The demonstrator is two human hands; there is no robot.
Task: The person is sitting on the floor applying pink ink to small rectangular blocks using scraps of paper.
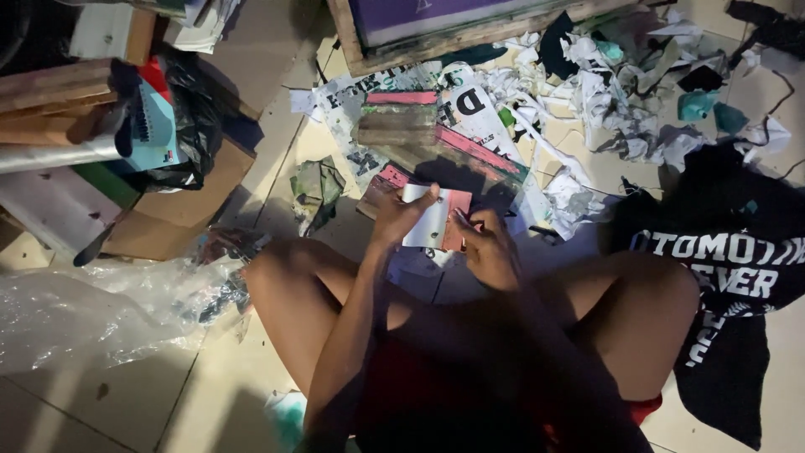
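On the left lies a clear plastic bag (75,315) on the floor (210,394); what is in it is too dim to tell. The left hand (394,214) has its fingers (423,200) clamped on a small white and pink card (432,222), held above the knees. The right hand (486,247) pinches the card's right edge (maybe with a tiny tool). Behind lie stacked pink blocks (402,117) on newspaper (470,105). Crumpled paper scraps (604,92) and a black shirt (729,268) are on the right.

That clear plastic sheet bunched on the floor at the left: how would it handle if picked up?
The clear plastic sheet would probably be floppy: it lies crumpled in soft folds on the tiled floor. It looks thin and see-through, so likely very light. Its glossy surface suggests it may slip or crackle in the hands.
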